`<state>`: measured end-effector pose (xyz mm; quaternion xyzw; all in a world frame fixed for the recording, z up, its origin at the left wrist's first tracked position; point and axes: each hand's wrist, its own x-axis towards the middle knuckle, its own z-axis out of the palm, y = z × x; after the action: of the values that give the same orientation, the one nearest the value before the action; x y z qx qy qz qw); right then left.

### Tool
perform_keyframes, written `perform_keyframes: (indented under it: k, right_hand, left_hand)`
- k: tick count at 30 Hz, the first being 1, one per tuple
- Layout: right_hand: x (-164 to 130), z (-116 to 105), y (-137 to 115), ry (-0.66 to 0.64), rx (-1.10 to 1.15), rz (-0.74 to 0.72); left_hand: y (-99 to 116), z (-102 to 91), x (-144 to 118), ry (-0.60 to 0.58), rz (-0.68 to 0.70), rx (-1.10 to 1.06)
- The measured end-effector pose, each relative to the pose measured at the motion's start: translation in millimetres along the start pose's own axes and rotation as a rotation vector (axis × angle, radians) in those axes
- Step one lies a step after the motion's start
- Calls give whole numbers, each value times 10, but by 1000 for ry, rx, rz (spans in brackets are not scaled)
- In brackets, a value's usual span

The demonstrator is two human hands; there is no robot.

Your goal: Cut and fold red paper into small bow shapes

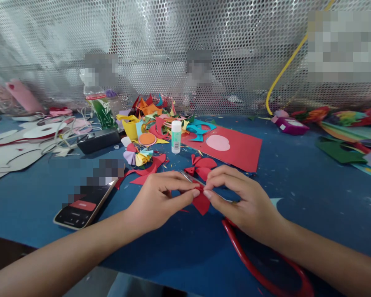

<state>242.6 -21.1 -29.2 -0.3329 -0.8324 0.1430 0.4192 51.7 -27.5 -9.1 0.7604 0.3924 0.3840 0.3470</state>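
Observation:
Between thumb and fingers, my left hand (163, 198) pinches a small folded piece of red paper (202, 203). My right hand (243, 198) grips the same piece from the other side, its thumb and fingertips closed at the edge. Under my right hand lie red-handled scissors (239, 247), their blades partly hidden by my hands and pointing away. Just beyond my fingers rest several red paper petals (204, 163). A white and green glue stick (176, 137) stands upright farther back.
A phone (88, 198) lies left of my left hand. Paper scraps (151, 109) pile up behind the glue stick, beside a red sheet (243, 148) with a pink oval. A pleated paper flower (138, 156), black box (98, 141) and bottle (102, 107) are left. Perforated metal stands behind.

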Motion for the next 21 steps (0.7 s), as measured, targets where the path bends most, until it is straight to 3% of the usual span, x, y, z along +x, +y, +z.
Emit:
perform_keyframes:
  k: [9,21]
  right_hand:
    - [-7,-2,3,-22,-17,-23]
    - [-3,-24,-31,-123,-49,-64]
  left_hand:
    - [-8,-14,7,-15,-28,-83]
    - [-52,-11,2,-31,-19,6]
